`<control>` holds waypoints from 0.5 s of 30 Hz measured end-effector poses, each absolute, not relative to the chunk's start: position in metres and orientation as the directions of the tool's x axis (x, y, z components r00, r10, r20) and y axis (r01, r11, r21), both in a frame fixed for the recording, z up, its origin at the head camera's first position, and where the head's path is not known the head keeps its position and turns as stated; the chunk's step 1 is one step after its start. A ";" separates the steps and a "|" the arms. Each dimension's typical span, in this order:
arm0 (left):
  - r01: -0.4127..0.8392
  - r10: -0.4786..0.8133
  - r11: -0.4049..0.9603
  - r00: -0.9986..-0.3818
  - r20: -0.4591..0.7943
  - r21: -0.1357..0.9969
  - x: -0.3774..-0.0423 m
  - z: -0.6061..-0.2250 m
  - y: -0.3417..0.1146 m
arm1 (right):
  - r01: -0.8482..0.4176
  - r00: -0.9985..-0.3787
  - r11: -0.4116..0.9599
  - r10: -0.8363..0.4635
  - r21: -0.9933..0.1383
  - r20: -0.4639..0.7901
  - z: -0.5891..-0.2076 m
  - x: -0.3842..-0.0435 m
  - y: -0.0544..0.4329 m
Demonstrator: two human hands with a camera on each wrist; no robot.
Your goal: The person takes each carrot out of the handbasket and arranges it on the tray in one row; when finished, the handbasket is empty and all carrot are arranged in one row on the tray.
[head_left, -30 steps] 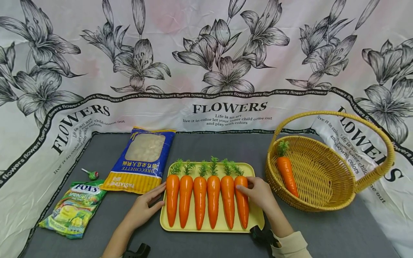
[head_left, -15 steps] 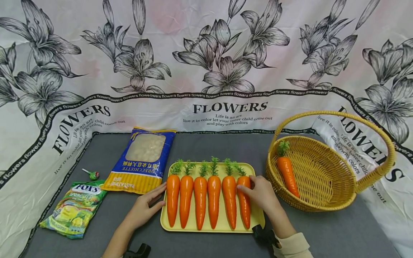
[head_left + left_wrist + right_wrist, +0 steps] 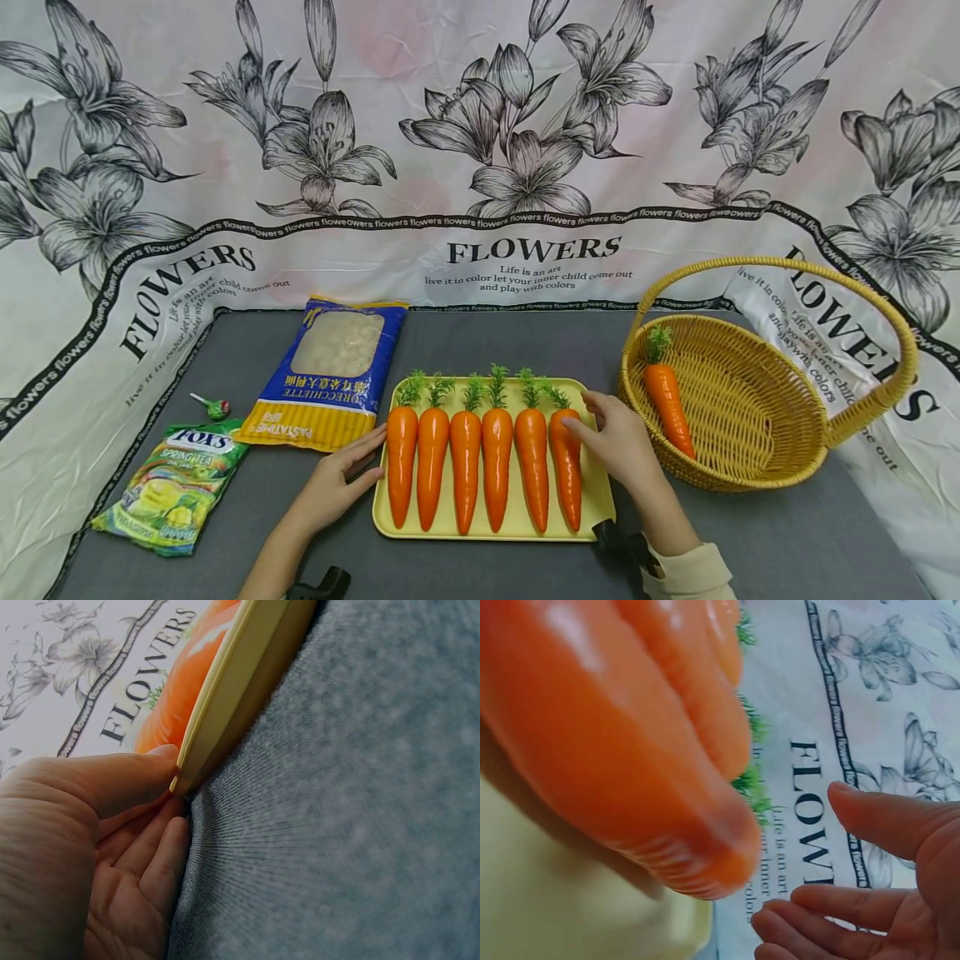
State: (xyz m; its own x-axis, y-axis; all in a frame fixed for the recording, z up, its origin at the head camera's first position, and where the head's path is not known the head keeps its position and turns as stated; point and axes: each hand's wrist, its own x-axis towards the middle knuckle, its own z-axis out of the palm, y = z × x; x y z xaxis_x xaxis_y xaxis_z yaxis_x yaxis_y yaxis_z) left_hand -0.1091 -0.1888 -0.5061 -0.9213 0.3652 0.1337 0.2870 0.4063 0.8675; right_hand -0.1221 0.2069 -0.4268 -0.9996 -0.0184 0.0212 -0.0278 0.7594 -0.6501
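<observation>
Several orange toy carrots (image 3: 465,467) with green tops lie side by side on a yellow tray (image 3: 600,492). My left hand (image 3: 337,483) rests against the tray's left edge, thumb and fingertips at the rim. The left wrist view shows that thumb right at the tray's rim (image 3: 225,697). My right hand (image 3: 618,433) is over the tray's right edge, beside the rightmost carrot (image 3: 566,467). In the right wrist view its thumb and fingers are spread apart, with nothing between them, close to the carrot's end (image 3: 712,855).
A woven basket (image 3: 750,400) with a tall handle stands at the right, one carrot (image 3: 667,400) inside. On the left lie a blue and yellow pasta bag (image 3: 322,375), a green candy bag (image 3: 168,492) and a lollipop (image 3: 217,407). A flower-printed cloth (image 3: 525,275) hangs behind.
My right hand has let go of the rightmost carrot and drawn slightly to the right. That carrot now lies slightly tilted. My left hand has stayed at the tray's edge.
</observation>
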 end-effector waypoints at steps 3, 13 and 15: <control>0.277 0.361 0.421 -0.925 0.121 0.864 -0.108 -0.505 -0.189 | -0.042 -0.999 0.715 -0.030 -0.698 0.029 -0.422 -0.121 0.210; 0.273 0.359 0.423 -0.926 0.117 0.864 -0.108 -0.505 -0.189 | -0.093 -0.996 0.624 -0.060 -0.776 0.072 -0.411 -0.118 0.220; 0.270 0.359 0.419 -0.926 0.115 0.867 -0.108 -0.505 -0.189 | -0.108 -0.994 0.613 -0.066 -0.783 0.086 -0.410 -0.118 0.224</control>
State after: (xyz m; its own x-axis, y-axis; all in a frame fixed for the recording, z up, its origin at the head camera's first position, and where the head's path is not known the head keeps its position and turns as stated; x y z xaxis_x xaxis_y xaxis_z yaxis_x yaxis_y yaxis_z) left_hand -0.1084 -0.1892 -0.5046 -0.9261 0.3593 0.1153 0.2704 0.4188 0.8669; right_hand -0.1179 0.2238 -0.4096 -0.9941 -0.0662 0.0856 -0.1082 0.6131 -0.7825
